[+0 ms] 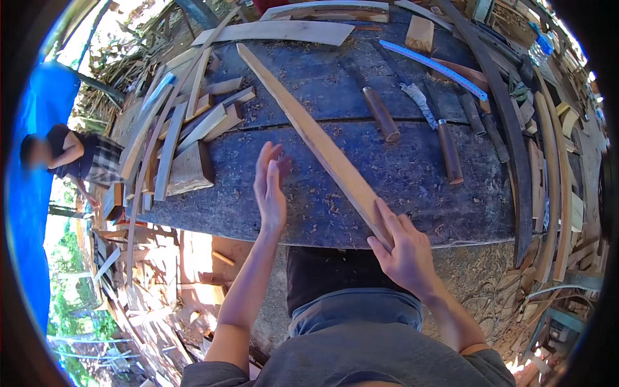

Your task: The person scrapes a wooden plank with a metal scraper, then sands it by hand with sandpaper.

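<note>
A long, narrow wooden strip (322, 147) slants across the dark workbench (290, 216), its far end toward the upper left. My right hand (406, 251) grips the near end of the strip close to the bench's front edge, thumb on one side and fingers on the other. My left hand (269, 190) is raised left of the strip, apart from it, with its fingers extended and slightly blurred. Right of the strip lie a chisel with a brown wooden handle (450, 153) and another wooden handle (380, 115).
A blue ruler (433, 68) lies at the back right. Wood offcuts and a thick block (187, 171) crowd the left side. A long dark bar (509, 129) runs along the right edge. Curved boards (277, 32) lie at the back. Another person (77, 155) is at far left.
</note>
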`<action>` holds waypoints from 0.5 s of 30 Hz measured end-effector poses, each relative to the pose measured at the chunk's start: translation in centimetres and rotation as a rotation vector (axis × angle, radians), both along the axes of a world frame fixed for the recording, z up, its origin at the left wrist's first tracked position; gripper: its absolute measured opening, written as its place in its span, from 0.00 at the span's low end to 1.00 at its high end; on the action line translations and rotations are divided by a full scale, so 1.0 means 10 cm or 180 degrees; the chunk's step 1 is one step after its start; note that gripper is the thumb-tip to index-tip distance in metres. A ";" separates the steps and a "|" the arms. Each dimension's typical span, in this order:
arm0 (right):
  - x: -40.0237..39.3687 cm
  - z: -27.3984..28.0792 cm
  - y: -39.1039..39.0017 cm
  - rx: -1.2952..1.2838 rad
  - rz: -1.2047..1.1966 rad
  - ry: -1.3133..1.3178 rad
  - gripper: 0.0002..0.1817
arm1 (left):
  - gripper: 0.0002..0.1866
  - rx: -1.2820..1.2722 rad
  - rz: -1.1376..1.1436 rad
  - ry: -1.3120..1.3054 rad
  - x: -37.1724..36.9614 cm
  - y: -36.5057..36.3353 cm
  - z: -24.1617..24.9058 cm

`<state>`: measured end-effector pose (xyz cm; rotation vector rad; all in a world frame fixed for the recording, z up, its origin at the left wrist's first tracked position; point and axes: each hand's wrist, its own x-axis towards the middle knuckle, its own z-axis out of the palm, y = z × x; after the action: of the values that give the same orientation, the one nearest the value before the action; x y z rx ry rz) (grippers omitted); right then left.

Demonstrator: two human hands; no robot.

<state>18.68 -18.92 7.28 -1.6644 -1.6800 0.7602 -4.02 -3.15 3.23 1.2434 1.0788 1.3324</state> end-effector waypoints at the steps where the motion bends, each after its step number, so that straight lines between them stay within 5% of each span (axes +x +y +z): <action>1: -0.01 0.04 -0.02 0.0151 -0.0073 -0.0433 0.40 | 0.22 -0.0011 0.0037 0.0007 0.06 -0.01 0.00; 3: -0.02 0.07 -0.03 0.0286 -0.0088 -0.0872 0.43 | 0.23 -0.1262 -0.0587 -0.1938 0.24 -0.04 -0.02; 9: -0.05 0.06 -0.07 0.0171 -0.0065 -0.0955 0.47 | 0.22 -0.1526 -0.0692 -0.0851 0.69 -0.26 0.08; 15: 0.01 0.10 -0.07 -0.0029 0.0156 -0.0726 0.48 | 0.19 -0.1971 -0.0490 -0.1251 0.68 -0.19 0.00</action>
<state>18.74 -19.65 8.28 -1.7769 -1.8815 0.6201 2.79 -5.08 3.19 0.5628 0.9809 0.9609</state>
